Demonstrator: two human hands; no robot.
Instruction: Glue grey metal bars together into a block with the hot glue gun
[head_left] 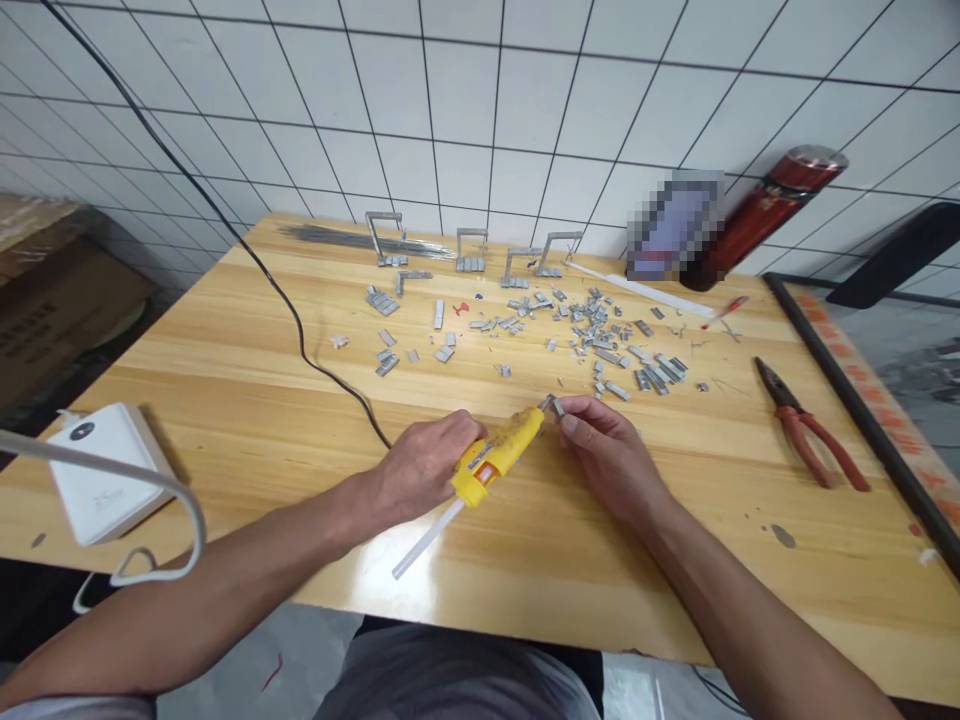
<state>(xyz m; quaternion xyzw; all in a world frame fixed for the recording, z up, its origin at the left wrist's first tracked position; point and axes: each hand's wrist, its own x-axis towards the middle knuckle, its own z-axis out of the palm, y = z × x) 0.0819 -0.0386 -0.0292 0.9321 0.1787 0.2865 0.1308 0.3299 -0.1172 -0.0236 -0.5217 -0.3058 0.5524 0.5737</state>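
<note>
My left hand (431, 465) is wrapped round the handle of a yellow glue gun (499, 455), and a clear glue stick (427, 540) sticks out of its rear end. The gun's nozzle points up and right, at a small grey piece (556, 406). Pinched between thumb and fingers, that piece is in my right hand (600, 440). Nozzle and piece meet or nearly meet; which one I cannot tell. Beyond my hands lie many small grey pieces (592, 315). Several grey bracket shapes (472, 250) stand near the wall.
Red-handled pliers (806, 425) lie at the right, near a black-edged frame (862, 400). A red flask (772, 215) leans at the back right. Thin rods (337, 238) lie at the back. On the left are a white power bank (112, 475) and a black cable (300, 330).
</note>
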